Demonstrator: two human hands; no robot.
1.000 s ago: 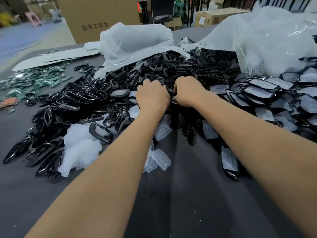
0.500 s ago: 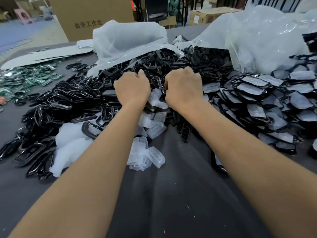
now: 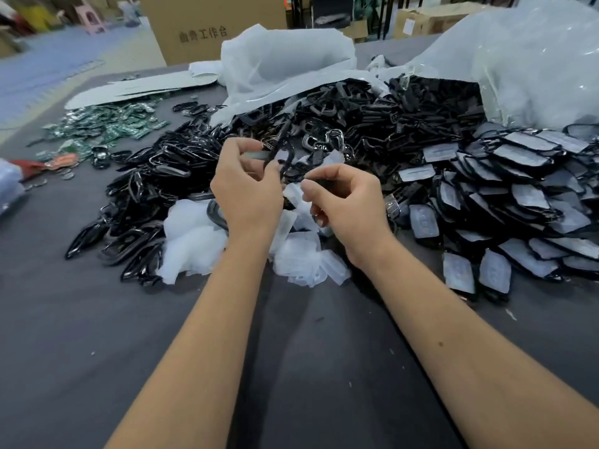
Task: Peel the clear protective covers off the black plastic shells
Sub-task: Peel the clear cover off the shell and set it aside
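While both forearms reach forward over the dark grey desk [image 3: 97, 335], a heap of peeled clear covers [image 3: 304, 257] is seen lying just in front of the wrists. Above it, a thin black shell [image 3: 281, 150] is pinched between thumb and curled fingers of the left hand [image 3: 248, 189], lifted clear of the desk. A clear cover [image 3: 296, 197] is pinched by the fingertips of the right hand [image 3: 348, 205], close beside the left hand; whether it is fully parted from the shell cannot be told. To the left, a pile of bare glossy shells [image 3: 139, 196] is spread over the desk, with crumpled white wrap [image 3: 191, 234] at its near edge. To the right, shells with covers on them [image 3: 518, 202] are stacked in overlapping rows. Further back, a mound of black frames [image 3: 372, 115] is spilled from translucent bags [image 3: 534, 59]. At the far left, small green circuit boards [image 3: 110, 124] are scattered beside a flat white sheet [image 3: 139, 90]. Behind the desk, a cardboard box [image 3: 210, 24] with printed characters is seen.
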